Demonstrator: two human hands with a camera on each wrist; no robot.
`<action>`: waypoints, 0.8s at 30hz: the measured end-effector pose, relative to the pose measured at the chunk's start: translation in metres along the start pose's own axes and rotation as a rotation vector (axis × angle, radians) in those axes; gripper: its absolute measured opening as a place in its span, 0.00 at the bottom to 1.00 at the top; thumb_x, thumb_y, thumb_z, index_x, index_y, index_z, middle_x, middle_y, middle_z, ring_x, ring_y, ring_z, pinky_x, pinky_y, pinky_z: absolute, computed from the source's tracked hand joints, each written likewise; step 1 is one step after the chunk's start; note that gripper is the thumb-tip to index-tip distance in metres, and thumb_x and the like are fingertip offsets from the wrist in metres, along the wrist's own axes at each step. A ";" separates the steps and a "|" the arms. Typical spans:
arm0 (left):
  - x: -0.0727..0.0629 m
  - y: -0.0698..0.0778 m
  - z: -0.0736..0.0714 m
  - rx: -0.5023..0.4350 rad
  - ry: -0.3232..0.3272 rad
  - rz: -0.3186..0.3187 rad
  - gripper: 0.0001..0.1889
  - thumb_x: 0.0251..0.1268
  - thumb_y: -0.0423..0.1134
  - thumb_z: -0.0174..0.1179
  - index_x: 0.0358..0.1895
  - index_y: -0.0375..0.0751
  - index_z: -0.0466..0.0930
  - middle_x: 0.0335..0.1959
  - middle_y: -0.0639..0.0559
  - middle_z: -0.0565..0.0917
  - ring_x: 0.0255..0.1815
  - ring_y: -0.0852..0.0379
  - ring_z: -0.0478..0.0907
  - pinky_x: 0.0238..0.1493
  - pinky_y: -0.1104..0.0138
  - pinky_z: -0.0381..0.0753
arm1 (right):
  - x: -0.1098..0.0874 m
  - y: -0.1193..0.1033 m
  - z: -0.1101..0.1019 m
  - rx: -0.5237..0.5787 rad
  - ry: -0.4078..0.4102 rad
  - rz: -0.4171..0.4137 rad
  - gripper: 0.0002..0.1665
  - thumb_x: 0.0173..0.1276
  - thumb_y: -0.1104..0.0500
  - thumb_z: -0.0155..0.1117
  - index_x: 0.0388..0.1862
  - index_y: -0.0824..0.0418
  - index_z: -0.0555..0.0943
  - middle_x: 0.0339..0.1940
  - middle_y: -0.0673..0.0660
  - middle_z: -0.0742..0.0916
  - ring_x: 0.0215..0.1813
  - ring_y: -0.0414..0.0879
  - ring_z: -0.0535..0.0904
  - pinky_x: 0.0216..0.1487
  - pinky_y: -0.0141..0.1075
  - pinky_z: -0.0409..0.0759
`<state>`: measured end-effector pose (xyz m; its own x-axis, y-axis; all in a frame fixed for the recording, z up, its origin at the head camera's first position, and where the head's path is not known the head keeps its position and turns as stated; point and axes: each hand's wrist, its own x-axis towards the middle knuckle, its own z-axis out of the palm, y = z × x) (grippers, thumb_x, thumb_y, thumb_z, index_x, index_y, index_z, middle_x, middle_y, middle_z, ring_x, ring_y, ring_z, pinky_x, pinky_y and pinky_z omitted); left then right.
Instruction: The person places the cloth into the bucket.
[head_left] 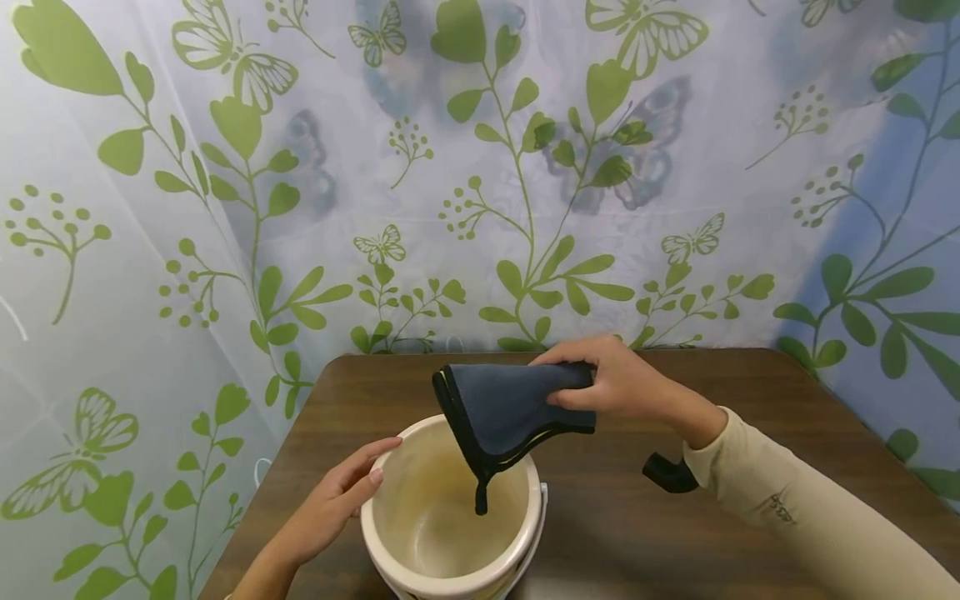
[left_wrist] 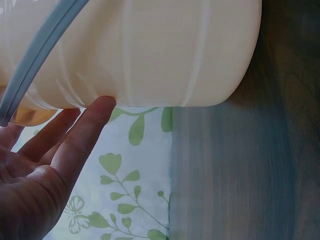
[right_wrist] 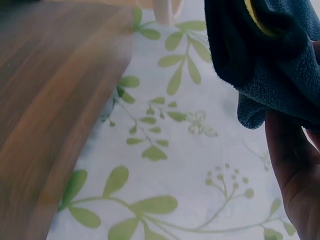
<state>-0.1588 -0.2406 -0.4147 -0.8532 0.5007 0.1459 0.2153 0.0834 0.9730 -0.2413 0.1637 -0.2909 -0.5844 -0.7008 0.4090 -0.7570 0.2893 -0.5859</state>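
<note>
A cream bucket [head_left: 450, 577] stands on the table, its inside visible from above. My left hand [head_left: 341, 496] touches the bucket's left rim; in the left wrist view its fingers [left_wrist: 82, 137] lie fairly straight against the outer wall. Above the bucket's right side, my right hand [head_left: 611, 379] grips a folded blue-grey cloth [head_left: 502, 404] with black edging. One corner of the cloth, with a black loop, hangs over the bucket's mouth. The right wrist view shows the folded cloth [right_wrist: 280, 65] close up, held between thumb and fingers.
The brown wooden table [head_left: 622, 542] reaches back to a curtain [head_left: 420, 183] with green leaves and butterflies. A black curved object [head_left: 670, 473] lies on the table, partly hidden by the right sleeve. The bucket's pale handle [head_left: 536, 533] hangs at its right side.
</note>
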 end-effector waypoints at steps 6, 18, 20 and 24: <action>0.000 -0.001 0.000 -0.005 -0.007 -0.013 0.25 0.84 0.35 0.42 0.78 0.35 0.57 0.64 0.21 0.68 0.52 0.40 0.82 0.40 0.51 0.87 | 0.006 -0.002 0.020 -0.014 -0.049 -0.020 0.19 0.67 0.59 0.74 0.56 0.52 0.86 0.48 0.45 0.88 0.41 0.40 0.82 0.40 0.37 0.81; -0.002 -0.003 0.000 -0.072 -0.040 -0.012 0.25 0.85 0.35 0.40 0.79 0.37 0.55 0.68 0.28 0.66 0.54 0.36 0.81 0.42 0.49 0.86 | 0.009 -0.025 0.051 -0.189 -0.196 -0.164 0.21 0.66 0.61 0.74 0.58 0.57 0.84 0.54 0.50 0.87 0.55 0.42 0.82 0.53 0.38 0.82; -0.002 -0.003 0.000 -0.071 -0.042 -0.003 0.25 0.85 0.34 0.39 0.79 0.34 0.54 0.68 0.28 0.66 0.53 0.36 0.81 0.43 0.49 0.86 | 0.010 -0.031 0.055 -0.250 -0.220 -0.165 0.22 0.66 0.61 0.74 0.59 0.57 0.84 0.55 0.51 0.86 0.57 0.44 0.82 0.55 0.39 0.81; -0.001 -0.003 0.001 -0.067 -0.042 0.008 0.25 0.85 0.34 0.39 0.79 0.33 0.54 0.66 0.26 0.67 0.52 0.37 0.82 0.43 0.49 0.86 | 0.014 -0.040 0.065 -0.384 -0.267 -0.172 0.22 0.65 0.61 0.75 0.58 0.56 0.84 0.55 0.51 0.85 0.57 0.45 0.81 0.55 0.38 0.81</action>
<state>-0.1579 -0.2410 -0.4179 -0.8307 0.5367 0.1478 0.1887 0.0218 0.9818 -0.2000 0.1004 -0.3072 -0.3844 -0.8873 0.2548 -0.9182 0.3388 -0.2052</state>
